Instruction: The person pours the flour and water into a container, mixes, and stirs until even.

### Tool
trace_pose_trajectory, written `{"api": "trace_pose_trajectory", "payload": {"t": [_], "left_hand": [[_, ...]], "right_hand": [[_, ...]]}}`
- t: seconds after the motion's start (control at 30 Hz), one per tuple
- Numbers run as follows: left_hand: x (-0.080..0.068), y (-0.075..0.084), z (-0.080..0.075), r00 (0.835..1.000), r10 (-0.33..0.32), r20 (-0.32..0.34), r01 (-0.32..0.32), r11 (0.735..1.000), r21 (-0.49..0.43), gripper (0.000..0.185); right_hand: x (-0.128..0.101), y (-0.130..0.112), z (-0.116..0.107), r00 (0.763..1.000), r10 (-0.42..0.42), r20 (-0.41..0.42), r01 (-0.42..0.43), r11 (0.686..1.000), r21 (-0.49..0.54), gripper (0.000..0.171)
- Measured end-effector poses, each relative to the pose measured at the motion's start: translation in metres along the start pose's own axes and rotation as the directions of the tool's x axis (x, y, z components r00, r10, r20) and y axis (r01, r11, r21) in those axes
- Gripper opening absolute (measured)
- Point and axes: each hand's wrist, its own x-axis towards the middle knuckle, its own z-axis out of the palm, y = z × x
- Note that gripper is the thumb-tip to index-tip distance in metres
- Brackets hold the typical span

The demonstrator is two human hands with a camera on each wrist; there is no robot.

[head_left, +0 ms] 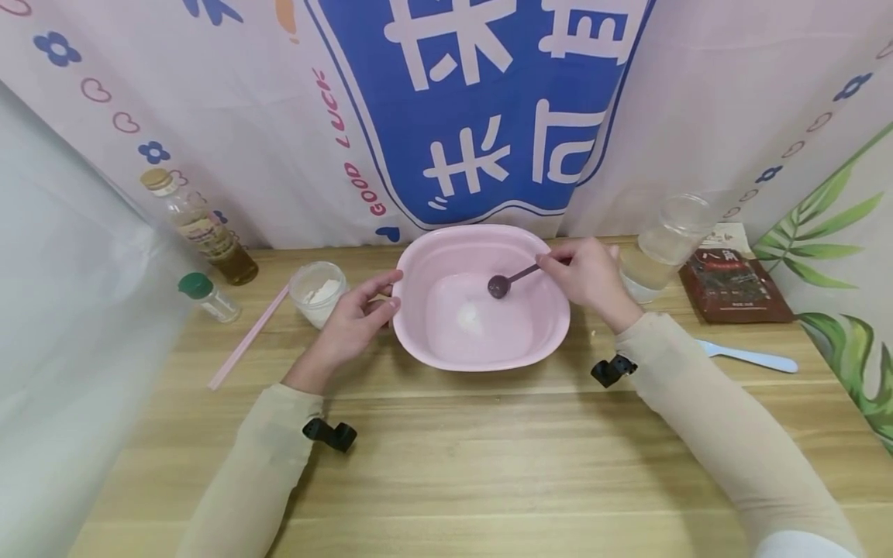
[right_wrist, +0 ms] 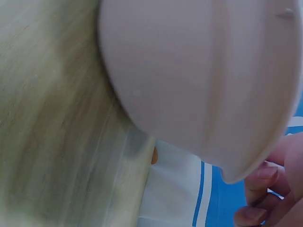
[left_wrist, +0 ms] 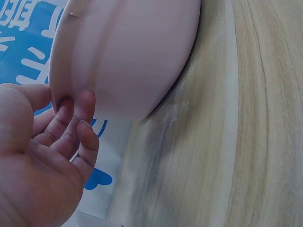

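Observation:
A pink plastic basin (head_left: 481,363) stands on the wooden table, with a small patch of white powder (head_left: 470,318) on its bottom. My left hand (head_left: 356,318) grips the basin's left rim; in the left wrist view the thumb lies at the rim and the fingers curl beneath it. Over the basin's right side, my right hand (head_left: 587,280) pinches the handle of a dark brown measuring spoon (head_left: 498,287). The spoon's round bowl hangs inside the basin. From the right wrist camera, the basin's outer wall (right_wrist: 165,71) hides the spoon, and only part of the right hand (right_wrist: 277,194) shows.
Left of the basin are a jar of white powder (head_left: 318,298), pink chopsticks (head_left: 247,339), a green-capped shaker (head_left: 209,297) and an oil bottle (head_left: 209,232). On the right are a clear container of liquid (head_left: 663,244), a brown packet (head_left: 732,287) and a light-blue handled utensil (head_left: 753,356). A printed curtain hangs behind.

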Motion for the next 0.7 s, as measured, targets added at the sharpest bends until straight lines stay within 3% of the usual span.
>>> {"api": "trace_pose_trajectory", "payload": {"t": [0.17,0.33,0.7], "left_hand": [[0.0,-0.001,0.0,1.0,-0.001,-0.002,0.001,1.0,-0.006,0.052],[0.0,-0.001,-0.001,1.0,-0.001,-0.012,0.001,1.0,-0.004,0.051],[0.0,-0.002,-0.001,1.0,0.001,-0.007,-0.001,1.0,0.0,0.051]], "right_hand": [[-0.002,-0.001,0.003,1.0,-0.006,0.019,0.006,1.0,-0.026,0.026],[-0.007,-0.003,0.002,0.994,-0.035,0.105,0.043,0.996,-0.074,0.025],[-0.018,-0.009,0.004,0.987,-0.073,0.144,0.067,0.996,0.052,0.023]]}}
